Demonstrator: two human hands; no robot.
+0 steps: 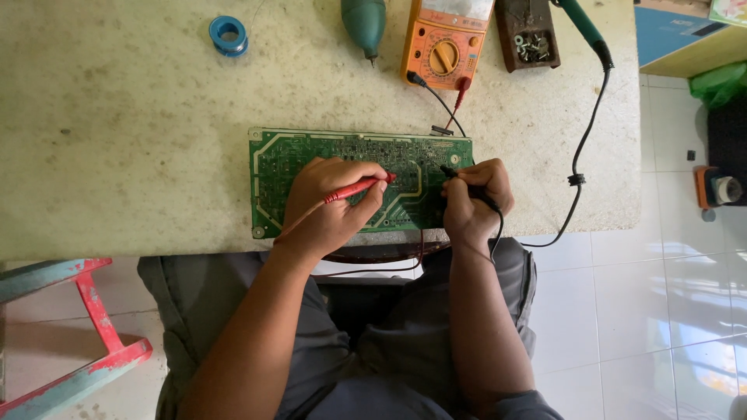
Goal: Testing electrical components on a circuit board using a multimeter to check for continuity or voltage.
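Your left hand [331,206] and right hand [475,198] sit side by side, fingers curled in pen grips, forearms angled inward.

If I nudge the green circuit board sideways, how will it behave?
The green circuit board looks flat and rigid, so it would probably slide as one piece. The left hand and right hand rest on it with probes, likely resisting movement.

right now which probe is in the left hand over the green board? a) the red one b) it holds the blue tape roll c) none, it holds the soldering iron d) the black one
a: the left hand grips the red probe with its tip over the green circuit board, while the right hand holds the black probe.
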